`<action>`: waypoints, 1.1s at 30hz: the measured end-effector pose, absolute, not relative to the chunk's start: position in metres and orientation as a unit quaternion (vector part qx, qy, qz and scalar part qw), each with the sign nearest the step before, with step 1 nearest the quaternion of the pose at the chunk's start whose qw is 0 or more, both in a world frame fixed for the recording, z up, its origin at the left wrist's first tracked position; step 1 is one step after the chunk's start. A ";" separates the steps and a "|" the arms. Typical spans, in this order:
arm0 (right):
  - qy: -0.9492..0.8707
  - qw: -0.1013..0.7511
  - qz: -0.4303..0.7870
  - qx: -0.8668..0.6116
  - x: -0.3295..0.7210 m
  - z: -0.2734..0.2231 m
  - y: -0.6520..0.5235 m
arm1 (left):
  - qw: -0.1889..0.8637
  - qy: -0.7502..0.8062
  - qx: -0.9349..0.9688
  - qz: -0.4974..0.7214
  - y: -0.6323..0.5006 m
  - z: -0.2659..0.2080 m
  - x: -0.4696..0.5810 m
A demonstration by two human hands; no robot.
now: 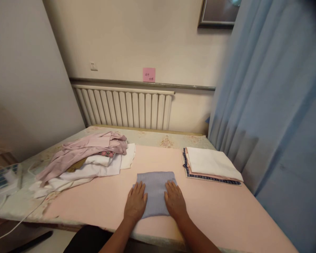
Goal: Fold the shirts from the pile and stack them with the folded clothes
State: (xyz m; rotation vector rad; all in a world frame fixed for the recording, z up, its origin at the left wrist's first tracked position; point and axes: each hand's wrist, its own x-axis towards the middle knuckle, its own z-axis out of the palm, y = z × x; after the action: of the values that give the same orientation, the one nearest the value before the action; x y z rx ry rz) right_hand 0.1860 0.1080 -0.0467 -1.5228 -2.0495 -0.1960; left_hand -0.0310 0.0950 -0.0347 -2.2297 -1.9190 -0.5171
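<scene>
A folded blue-grey ribbed garment (155, 195) lies flat on the pink cloth near the front edge of the table. My left hand (136, 202) rests palm down on its left side, fingers stretched forward. On the right side of the garment lies my right hand (175, 199), also flat with its fingers extended. The garment's middle shows between the two hands; parts of its side edges are hidden under them.
A loose heap of clothes (89, 158) lies at the left, a folded stack (213, 163) at the right. A white corded device (6, 179) stands at the far left. Behind the table is a radiator (126, 109); a blue curtain (265, 105) hangs along the right.
</scene>
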 end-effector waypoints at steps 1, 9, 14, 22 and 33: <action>-0.767 0.286 -0.072 -0.570 0.186 -0.047 0.108 | 0.077 -0.641 -0.744 -0.173 0.095 -0.034 -0.031; -0.768 0.284 -0.074 -0.570 0.186 -0.048 0.109 | 0.073 -0.645 -0.743 -0.167 0.095 -0.034 -0.031; -0.767 0.287 -0.077 -0.569 0.186 -0.047 0.108 | 0.075 -0.644 -0.742 -0.173 0.096 -0.036 -0.032; -0.769 0.281 -0.074 -0.570 0.186 -0.047 0.108 | 0.076 -0.641 -0.744 -0.175 0.094 -0.033 -0.030; -0.770 0.285 -0.071 -0.566 0.188 -0.046 0.108 | 0.074 -0.643 -0.742 -0.175 0.094 -0.033 -0.030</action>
State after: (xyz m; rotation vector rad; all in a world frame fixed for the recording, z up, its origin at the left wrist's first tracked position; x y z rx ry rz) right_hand 0.1878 0.1080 -0.0465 -1.5126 -2.0600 -0.1894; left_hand -0.0295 0.0937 -0.0326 -2.2270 -1.9298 -0.5240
